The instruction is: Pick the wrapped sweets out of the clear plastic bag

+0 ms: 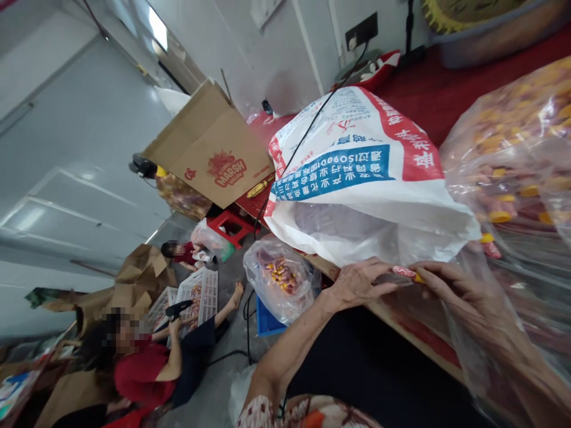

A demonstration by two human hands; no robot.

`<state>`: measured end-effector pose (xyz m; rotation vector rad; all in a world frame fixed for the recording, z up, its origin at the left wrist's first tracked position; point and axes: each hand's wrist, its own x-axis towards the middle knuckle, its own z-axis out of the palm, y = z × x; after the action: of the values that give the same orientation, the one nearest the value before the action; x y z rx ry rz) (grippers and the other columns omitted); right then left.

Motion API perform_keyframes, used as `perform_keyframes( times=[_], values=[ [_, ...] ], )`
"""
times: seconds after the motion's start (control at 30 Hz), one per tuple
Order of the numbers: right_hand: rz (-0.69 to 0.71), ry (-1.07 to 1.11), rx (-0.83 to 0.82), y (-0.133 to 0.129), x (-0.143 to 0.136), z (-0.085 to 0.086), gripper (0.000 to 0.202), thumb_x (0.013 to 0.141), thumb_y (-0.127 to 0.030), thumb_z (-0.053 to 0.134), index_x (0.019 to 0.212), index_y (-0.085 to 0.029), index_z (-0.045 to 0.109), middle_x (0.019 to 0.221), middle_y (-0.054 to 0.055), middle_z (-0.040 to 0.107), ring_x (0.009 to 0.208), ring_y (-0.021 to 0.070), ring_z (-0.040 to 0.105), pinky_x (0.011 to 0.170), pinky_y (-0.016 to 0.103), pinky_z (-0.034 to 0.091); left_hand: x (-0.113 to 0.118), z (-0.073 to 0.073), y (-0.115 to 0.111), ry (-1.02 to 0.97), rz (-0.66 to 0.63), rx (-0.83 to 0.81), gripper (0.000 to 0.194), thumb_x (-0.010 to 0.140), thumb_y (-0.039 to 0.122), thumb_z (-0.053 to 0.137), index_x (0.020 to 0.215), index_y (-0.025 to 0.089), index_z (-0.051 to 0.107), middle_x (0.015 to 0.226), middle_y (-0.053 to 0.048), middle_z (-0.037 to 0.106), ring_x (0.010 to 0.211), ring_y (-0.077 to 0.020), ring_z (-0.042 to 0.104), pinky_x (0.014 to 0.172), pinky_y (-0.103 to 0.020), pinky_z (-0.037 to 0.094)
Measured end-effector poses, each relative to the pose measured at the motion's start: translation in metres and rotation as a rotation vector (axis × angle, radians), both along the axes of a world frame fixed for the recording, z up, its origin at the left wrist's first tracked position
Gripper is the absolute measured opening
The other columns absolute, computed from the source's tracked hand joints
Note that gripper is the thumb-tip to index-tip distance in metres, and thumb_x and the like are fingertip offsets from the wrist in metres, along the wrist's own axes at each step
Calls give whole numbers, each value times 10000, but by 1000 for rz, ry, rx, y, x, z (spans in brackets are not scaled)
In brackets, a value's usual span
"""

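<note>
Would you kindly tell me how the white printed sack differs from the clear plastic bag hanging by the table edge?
The white printed sack is opaque with red and blue lettering; the clear plastic bag is see-through and unprinted. The sack lies on the table, while the bag hangs beside its edge. The sack looks much bigger. Only the bag shows its contents, small red and yellow pieces.

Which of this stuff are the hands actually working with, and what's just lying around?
In hand:
left hand
right hand
small red-and-yellow stick, held between both
clear plastic bag
white woven sack

Lying about:
cardboard box
red stool
small bag of sticks
white crate
</note>
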<state>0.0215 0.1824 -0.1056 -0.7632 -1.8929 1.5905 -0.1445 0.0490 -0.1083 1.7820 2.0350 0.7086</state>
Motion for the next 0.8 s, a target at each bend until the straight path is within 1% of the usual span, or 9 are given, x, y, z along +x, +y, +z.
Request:
perform_keyframes(
  times=[0.17, 0.3, 0.47, 0.53, 0.6, 0.67, 0.73, 0.77, 0.8],
  values=[
    [-16, 37, -64, 7, 4, -4, 682, 737, -907, 722, 834, -235, 790, 734, 57, 713, 533, 171, 601, 509, 266, 517, -5, 6, -3, -191, 80, 108, 460, 997, 530, 683, 1215, 134, 768, 960, -76, 740, 795, -165, 677, 756, -290, 565],
    [50, -7, -26, 8, 6, -19, 663, 787, -901, 680, 883, -251, 774, 708, 35, 687, 622, 193, 637, 579, 276, 542, 1, 7, -2, -171, 67, 60, 431, 929, 480, 797, 1222, 166, 770, 872, -45, 718, 768, -168, 665, 752, -286, 569],
    [114, 74, -196, 6, 4, -18, 622, 718, -787, 838, 1063, -282, 724, 767, 53, 744, 585, 218, 662, 519, 288, 560, 12, 15, -4, -89, 105, 21, 385, 924, 365, 813, 1269, 214, 735, 1098, -62, 768, 950, -201, 741, 925, -321, 616],
    [133, 91, -256, 8, 4, -13, 650, 679, -760, 878, 1097, -287, 724, 823, 66, 759, 644, 236, 699, 539, 285, 579, 17, 21, -4, -57, 83, 48, 376, 946, 360, 788, 1289, 223, 715, 1164, -64, 765, 1026, -209, 748, 984, -331, 614],
    [84, 106, -321, 11, 6, -11, 661, 671, -753, 883, 1112, -280, 749, 955, 94, 769, 777, 259, 736, 609, 288, 611, 23, 28, -2, -16, 38, 86, 361, 972, 393, 755, 1278, 206, 712, 1167, -76, 765, 1069, -227, 751, 992, -342, 621],
    [14, 147, -434, 16, 8, -12, 610, 733, -756, 835, 1104, -275, 775, 994, 109, 751, 835, 269, 734, 642, 300, 622, 34, 34, 4, 24, -12, 107, 351, 993, 420, 724, 1272, 207, 716, 1153, -82, 766, 1072, -242, 755, 965, -353, 637],
    [9, 179, -541, 19, 10, -15, 538, 839, -757, 731, 1077, -279, 789, 892, 110, 721, 747, 262, 709, 569, 310, 593, 47, 38, 12, 68, -75, 124, 310, 1008, 426, 697, 1242, 225, 732, 1149, -88, 765, 1063, -257, 758, 899, -361, 658],
    [31, 171, -539, 20, 11, -16, 518, 888, -752, 674, 1071, -282, 792, 853, 114, 710, 709, 262, 700, 532, 316, 572, 54, 38, 16, 95, -106, 138, 275, 1016, 421, 681, 1199, 226, 747, 1131, -97, 766, 1059, -270, 757, 860, -367, 665],
    [37, 143, -454, 20, 11, -16, 514, 931, -747, 611, 1062, -285, 795, 842, 122, 713, 687, 263, 699, 508, 320, 557, 61, 38, 20, 123, -137, 156, 251, 1022, 420, 667, 1143, 221, 762, 1104, -108, 766, 1060, -288, 754, 826, -378, 669]
  ],
)
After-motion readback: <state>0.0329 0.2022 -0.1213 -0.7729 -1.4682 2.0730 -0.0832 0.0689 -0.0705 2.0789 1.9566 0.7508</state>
